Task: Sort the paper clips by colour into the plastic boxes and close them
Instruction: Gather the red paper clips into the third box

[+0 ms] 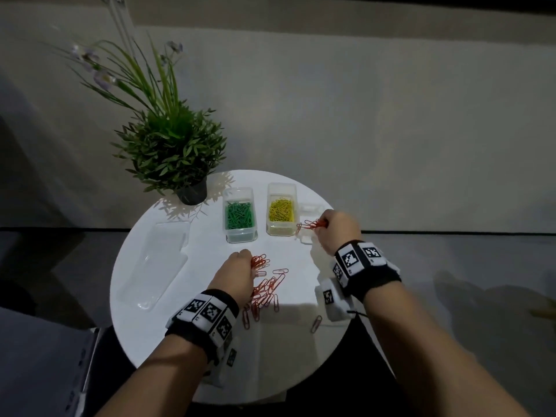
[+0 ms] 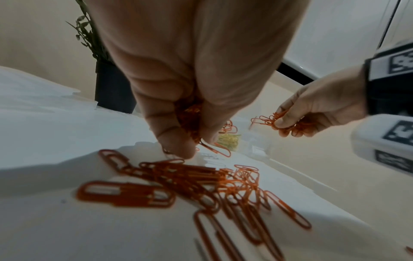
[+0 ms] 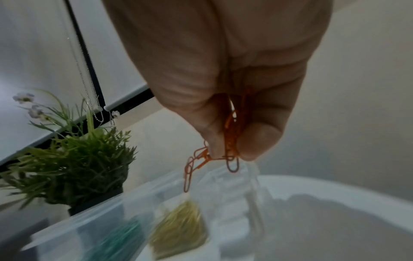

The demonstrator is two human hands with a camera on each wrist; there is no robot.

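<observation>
A pile of red paper clips lies on the round white table. My left hand reaches into the pile's far end and grips a bunch of red clips. My right hand pinches another bunch of red clips above a clear plastic box at the right, mostly hidden by the hand. One open box holds green clips, and the box next to it holds yellow clips.
A large clear plastic tray lies on the table's left side. A potted plant stands at the back left. A small clear lid sits behind the right box. One stray red clip lies near the front right.
</observation>
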